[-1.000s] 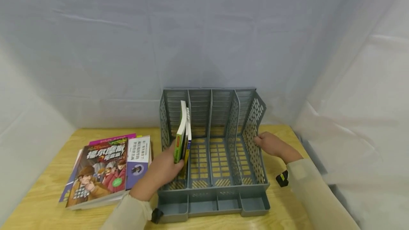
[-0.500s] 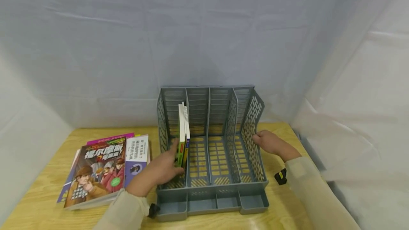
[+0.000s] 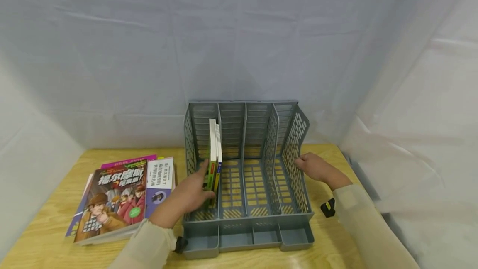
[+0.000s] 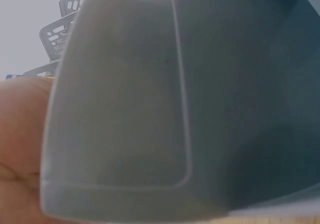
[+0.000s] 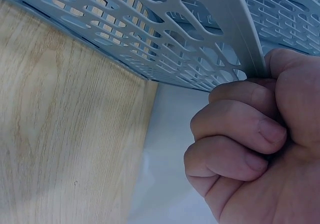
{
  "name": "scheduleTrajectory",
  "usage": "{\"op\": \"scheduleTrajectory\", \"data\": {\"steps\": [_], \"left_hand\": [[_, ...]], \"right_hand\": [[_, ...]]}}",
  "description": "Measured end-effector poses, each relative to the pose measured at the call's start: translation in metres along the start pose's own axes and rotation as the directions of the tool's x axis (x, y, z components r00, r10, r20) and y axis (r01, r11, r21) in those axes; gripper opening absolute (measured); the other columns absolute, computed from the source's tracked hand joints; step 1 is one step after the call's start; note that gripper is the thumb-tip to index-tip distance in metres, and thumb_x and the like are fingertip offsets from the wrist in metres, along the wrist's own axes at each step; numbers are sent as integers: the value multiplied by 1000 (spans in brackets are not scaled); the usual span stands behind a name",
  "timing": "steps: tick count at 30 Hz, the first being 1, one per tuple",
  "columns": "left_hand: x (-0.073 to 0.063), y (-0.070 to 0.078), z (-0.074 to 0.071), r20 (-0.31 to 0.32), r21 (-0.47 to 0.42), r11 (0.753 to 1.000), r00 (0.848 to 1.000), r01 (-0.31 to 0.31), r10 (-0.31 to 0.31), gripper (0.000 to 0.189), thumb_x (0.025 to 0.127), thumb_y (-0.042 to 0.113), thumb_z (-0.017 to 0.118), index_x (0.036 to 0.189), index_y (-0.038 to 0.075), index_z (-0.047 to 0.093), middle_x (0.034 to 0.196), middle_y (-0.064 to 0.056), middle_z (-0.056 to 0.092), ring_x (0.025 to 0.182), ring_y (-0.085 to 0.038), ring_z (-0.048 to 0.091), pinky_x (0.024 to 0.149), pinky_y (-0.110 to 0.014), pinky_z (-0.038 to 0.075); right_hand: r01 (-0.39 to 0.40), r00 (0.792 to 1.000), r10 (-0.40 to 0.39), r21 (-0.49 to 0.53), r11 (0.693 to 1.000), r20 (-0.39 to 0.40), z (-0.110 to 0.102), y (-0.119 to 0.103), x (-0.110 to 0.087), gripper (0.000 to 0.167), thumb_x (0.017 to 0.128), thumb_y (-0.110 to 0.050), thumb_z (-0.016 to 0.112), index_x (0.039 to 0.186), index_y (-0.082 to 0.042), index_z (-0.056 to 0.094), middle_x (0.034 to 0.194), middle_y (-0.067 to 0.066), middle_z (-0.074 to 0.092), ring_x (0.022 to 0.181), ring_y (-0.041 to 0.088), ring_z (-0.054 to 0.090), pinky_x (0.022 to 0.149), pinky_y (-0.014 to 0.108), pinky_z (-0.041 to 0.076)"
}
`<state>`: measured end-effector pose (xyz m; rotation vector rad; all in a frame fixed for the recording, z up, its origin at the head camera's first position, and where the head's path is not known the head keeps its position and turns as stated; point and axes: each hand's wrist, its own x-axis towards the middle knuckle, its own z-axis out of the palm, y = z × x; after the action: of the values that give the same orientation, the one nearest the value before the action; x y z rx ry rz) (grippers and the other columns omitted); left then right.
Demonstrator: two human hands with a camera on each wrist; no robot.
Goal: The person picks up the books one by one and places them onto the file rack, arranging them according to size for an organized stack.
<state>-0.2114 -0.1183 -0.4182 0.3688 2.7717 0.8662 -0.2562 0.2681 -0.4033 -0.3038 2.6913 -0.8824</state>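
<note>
A grey plastic desk file rack [image 3: 257,215] with upright dividers stands on the table. Two thin books stand upright in its leftmost compartment, against the divider: a green-spined book [image 3: 212,165] and a blue-and-yellow-spined book [image 3: 218,169]. My left hand [image 3: 186,194] is at the front of that compartment, index finger straight along the green-spined book, thumb near the spines' lower end; its other fingers are hidden. My right hand [image 3: 317,169] pinches the front edge of the rack's right side wall, other fingers curled, as the right wrist view shows of the hand [image 5: 250,139].
Left of the rack lies a pile of books, with a comic-style cover [image 3: 115,198] on top and a white-and-purple book [image 3: 159,186] beside it. The rack's front has shallow trays [image 3: 235,242]. White sheeting [image 3: 239,45] hangs behind the wooden table [image 3: 52,215].
My left hand has loosened its grip on the green-spined book, which now stands straighter beside the other book. The right hand keeps its hold on the rack.
</note>
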Motion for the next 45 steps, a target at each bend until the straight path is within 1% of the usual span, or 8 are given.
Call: {"op": "scheduleTrajectory", "data": {"steps": [3,6,11,21,25,30,36,45], "left_hand": [[3,1,1,-10,-7,1000,1000,22,-22,108,92,21,80,167,11,3,151,-29,49,56,-18,57,52,-32,50],[6,3,3,-13,-6,999,999,52,-52,108,93,22,78,167,16,1,108,-23,72,49,-18,56,47,-32,48],[7,4,6,1,36,997,998,63,-63,107,94,25,77,167,12,-1,63,-5,59,47,-18,54,45,-31,47],[-23,2,-12,-25,11,997,997,-79,79,57,106,15,58,159,5,38,125,-20,70,64,-18,61,59,-35,49],[-39,-3,-23,-174,-32,994,980,-100,93,29,105,13,56,132,9,63,103,-5,73,62,-13,55,55,-32,46],[-49,-21,-25,-303,-67,996,953,-50,27,24,104,22,57,124,8,55,77,0,57,51,-13,45,47,-29,39],[-51,-42,-14,-161,-1,996,982,95,-94,65,113,46,34,155,-3,31,116,-31,69,88,-44,70,69,-54,57],[-47,-45,2,-115,77,996,993,36,-27,48,112,29,41,149,-2,47,134,-30,63,113,-50,65,96,-66,50]], "right_hand": [[-3,1000,3,1,1000,-4,0,0,-1,45,112,-24,34,68,-18,31,58,-2,30,56,16,23,62,34,26],[-9,1000,9,2,1000,-6,0,2,-1,45,112,-24,34,68,-17,32,59,-1,31,57,16,24,62,34,27],[-14,1000,14,0,1000,-12,0,5,-1,45,112,-25,34,69,-17,33,60,-1,32,57,16,25,62,34,27],[-23,999,23,-7,1000,-33,3,14,-3,45,112,-26,34,69,-17,34,59,-1,32,56,16,25,62,33,28],[-19,999,18,-9,1000,-39,3,15,-3,44,113,-27,33,70,-16,35,59,-1,33,55,16,27,61,33,29],[-1,997,0,-8,1000,-71,6,15,0,45,113,-26,34,69,-16,36,59,-1,33,55,16,27,60,34,30],[1,995,-3,-25,1000,-95,11,16,4,45,113,-26,34,69,-15,36,60,0,34,55,16,28,60,34,30],[22,993,-25,-34,999,-117,13,16,5,44,112,-22,34,69,-15,35,60,0,35,55,17,28,60,34,30]]}}
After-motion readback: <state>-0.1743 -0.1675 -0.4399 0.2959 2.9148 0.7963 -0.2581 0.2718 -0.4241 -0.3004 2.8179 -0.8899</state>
